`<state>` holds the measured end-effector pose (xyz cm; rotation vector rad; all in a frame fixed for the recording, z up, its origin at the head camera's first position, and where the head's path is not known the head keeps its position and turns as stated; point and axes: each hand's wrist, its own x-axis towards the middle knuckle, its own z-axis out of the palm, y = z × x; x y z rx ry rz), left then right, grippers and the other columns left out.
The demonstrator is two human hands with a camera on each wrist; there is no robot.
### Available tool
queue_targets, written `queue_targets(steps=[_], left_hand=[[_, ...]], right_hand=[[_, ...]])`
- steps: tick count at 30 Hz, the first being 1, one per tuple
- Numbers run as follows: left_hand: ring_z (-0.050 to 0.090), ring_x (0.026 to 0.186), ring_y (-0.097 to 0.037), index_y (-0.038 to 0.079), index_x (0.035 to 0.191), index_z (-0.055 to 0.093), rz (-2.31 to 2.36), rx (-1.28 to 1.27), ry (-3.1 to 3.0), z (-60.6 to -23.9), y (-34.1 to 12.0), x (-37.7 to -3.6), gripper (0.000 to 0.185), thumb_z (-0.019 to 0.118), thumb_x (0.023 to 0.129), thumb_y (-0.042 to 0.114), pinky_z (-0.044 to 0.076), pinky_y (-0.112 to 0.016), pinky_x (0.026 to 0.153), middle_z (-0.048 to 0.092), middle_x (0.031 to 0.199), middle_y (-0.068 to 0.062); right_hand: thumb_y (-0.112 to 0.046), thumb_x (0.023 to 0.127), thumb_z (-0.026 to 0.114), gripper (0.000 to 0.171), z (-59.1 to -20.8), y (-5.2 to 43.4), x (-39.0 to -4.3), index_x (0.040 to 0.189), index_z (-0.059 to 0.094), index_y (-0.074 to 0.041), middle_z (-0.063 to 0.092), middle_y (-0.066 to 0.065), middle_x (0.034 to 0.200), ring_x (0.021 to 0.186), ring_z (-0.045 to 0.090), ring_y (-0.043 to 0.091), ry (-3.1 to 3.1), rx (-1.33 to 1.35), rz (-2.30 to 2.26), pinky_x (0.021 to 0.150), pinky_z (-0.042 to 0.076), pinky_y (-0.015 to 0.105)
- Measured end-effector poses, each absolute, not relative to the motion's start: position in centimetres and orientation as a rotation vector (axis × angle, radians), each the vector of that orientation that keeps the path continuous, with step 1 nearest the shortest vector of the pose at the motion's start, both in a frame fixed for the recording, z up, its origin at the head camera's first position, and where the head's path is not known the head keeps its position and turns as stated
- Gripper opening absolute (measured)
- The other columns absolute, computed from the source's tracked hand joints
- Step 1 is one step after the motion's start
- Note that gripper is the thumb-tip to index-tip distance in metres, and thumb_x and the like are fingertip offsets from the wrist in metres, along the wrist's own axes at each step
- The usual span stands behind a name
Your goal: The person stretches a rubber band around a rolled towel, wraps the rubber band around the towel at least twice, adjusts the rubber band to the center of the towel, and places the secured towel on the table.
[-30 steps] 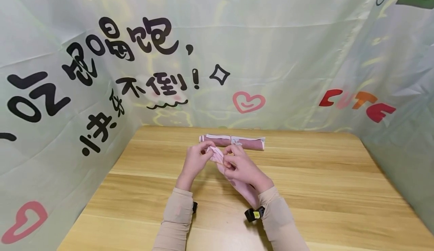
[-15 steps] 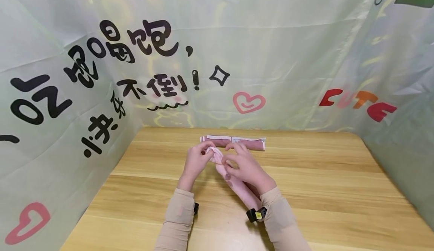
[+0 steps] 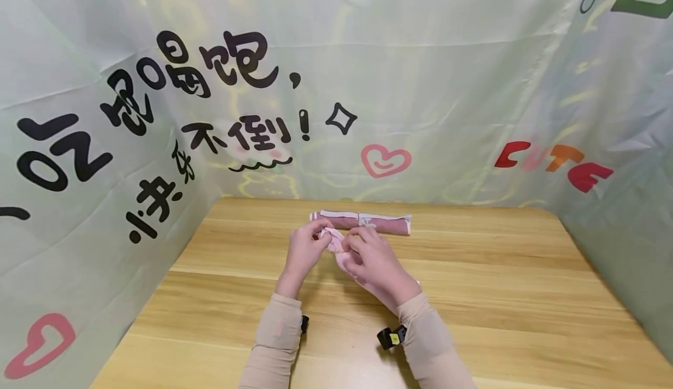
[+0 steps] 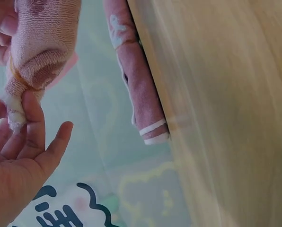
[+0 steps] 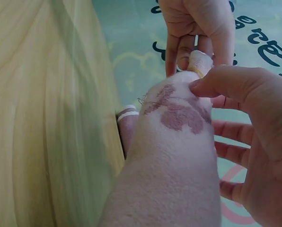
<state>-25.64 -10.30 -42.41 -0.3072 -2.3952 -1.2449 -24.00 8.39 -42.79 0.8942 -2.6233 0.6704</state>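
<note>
A pink rolled towel (image 5: 171,156) with a darker pink pattern slants between my hands, over the table. My left hand (image 3: 303,252) pinches its bunched, whitish end between thumb and fingers. Just above that grip, a thin yellow-orange rubber band (image 4: 19,78) circles the cloth. In the right wrist view, the thumb of my right hand (image 5: 259,127) presses on the towel close to the band, with the other fingers round its far side. From the head view, the right hand and forearm cover much of the roll.
Behind the hands, a mauve rolled towel (image 3: 391,225) with white edges lies near the back of the wooden table (image 3: 499,295), a band round its middle. A printed cloth backdrop (image 3: 447,97) encloses the table at the back and sides.
My right hand's fingers lift off the band area, then come down again near the towel's bunched end. The left hand keeps its grip. The towel's near end shifts slightly.
</note>
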Motion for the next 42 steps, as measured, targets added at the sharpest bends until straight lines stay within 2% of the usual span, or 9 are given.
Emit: queue_targets(steps=[4,9,16,20,24,30,35,39,42], left_hand=[[0.042,0.052,-0.006,0.014,0.084,0.070,-1.239,-0.296,-2.397,-42.5,-10.0,-25.6,0.014,0.063,0.078,0.003,0.032,-0.018,0.047,0.059,0.061,0.000],[0.044,0.055,-0.008,0.011,0.085,0.071,-1.297,-0.212,-2.413,-42.5,-10.1,-25.8,0.013,0.064,0.079,0.003,0.034,-0.018,0.049,0.064,0.068,-0.002],[0.050,0.061,-0.008,0.008,0.087,0.074,-1.378,-0.098,-2.360,-42.1,-11.0,-26.1,0.012,0.066,0.078,0.005,0.040,-0.017,0.053,0.073,0.080,-0.008],[0.049,0.060,-0.007,0.008,0.087,0.073,-1.371,-0.148,-2.336,-42.1,-11.1,-26.1,0.013,0.065,0.077,0.004,0.038,-0.016,0.052,0.070,0.075,-0.006],[0.049,0.061,-0.006,0.007,0.089,0.073,-1.411,-0.195,-2.295,-42.3,-11.3,-26.1,0.017,0.063,0.078,0.000,0.038,-0.015,0.052,0.070,0.079,-0.007],[0.056,0.067,-0.009,0.006,0.094,0.074,-1.405,-0.335,-2.259,-42.0,-11.6,-25.9,0.019,0.063,0.082,-0.003,0.049,-0.018,0.059,0.072,0.090,-0.012],[0.062,0.073,-0.015,0.008,0.095,0.073,-1.442,-0.433,-2.246,-41.9,-11.8,-25.8,0.020,0.063,0.083,-0.005,0.055,-0.029,0.063,0.073,0.095,-0.012],[0.066,0.080,-0.020,0.006,0.095,0.073,-1.483,-0.480,-2.216,-42.0,-11.8,-25.7,0.021,0.063,0.083,-0.007,0.058,-0.036,0.071,0.073,0.102,-0.014],[0.067,0.083,-0.023,0.004,0.096,0.072,-1.509,-0.493,-2.196,-42.0,-11.8,-25.7,0.021,0.062,0.083,-0.009,0.058,-0.040,0.076,0.073,0.100,-0.016]], right_hand=[[-0.035,0.087,0.069,0.020,-43.1,8.2,-23.9,0.086,0.056,-0.020,0.057,0.003,0.117,0.114,0.051,0.026,-2.683,0.851,0.672,0.092,0.046,0.053],[-0.037,0.089,0.067,0.025,-43.4,8.3,-24.1,0.075,0.051,-0.023,0.056,-0.001,0.110,0.103,0.050,0.021,-2.684,0.920,0.657,0.082,0.044,0.045],[-0.026,0.086,0.068,0.021,-42.9,9.0,-24.3,0.075,0.051,-0.020,0.055,0.001,0.114,0.113,0.046,0.024,-2.674,1.037,0.760,0.092,0.039,0.047],[-0.025,0.088,0.068,0.006,-43.0,9.7,-24.5,0.089,0.064,-0.021,0.057,0.002,0.116,0.114,0.047,0.023,-2.649,1.036,0.825,0.099,0.040,0.048],[-0.024,0.090,0.069,0.019,-43.2,10.4,-24.7,0.110,0.071,-0.022,0.060,0.003,0.118,0.114,0.049,0.023,-2.593,1.034,0.917,0.101,0.042,0.047],[-0.016,0.091,0.068,0.022,-43.1,10.5,-24.8,0.113,0.072,-0.018,0.063,0.004,0.119,0.114,0.052,0.023,-2.512,1.057,1.078,0.095,0.046,0.045],[-0.017,0.093,0.065,0.025,-43.1,9.9,-24.8,0.117,0.064,-0.012,0.064,0.007,0.117,0.114,0.058,0.024,-2.502,0.904,1.222,0.097,0.048,0.048],[-0.022,0.093,0.066,0.042,-43.2,9.7,-24.8,0.132,0.054,-0.011,0.063,0.008,0.118,0.113,0.059,0.025,-2.554,0.790,1.293,0.093,0.050,0.049],[-0.027,0.092,0.068,0.057,-43.1,9.7,-24.7,0.142,0.046,-0.011,0.061,0.008,0.119,0.110,0.058,0.025,-2.618,0.768,1.342,0.091,0.049,0.047]])
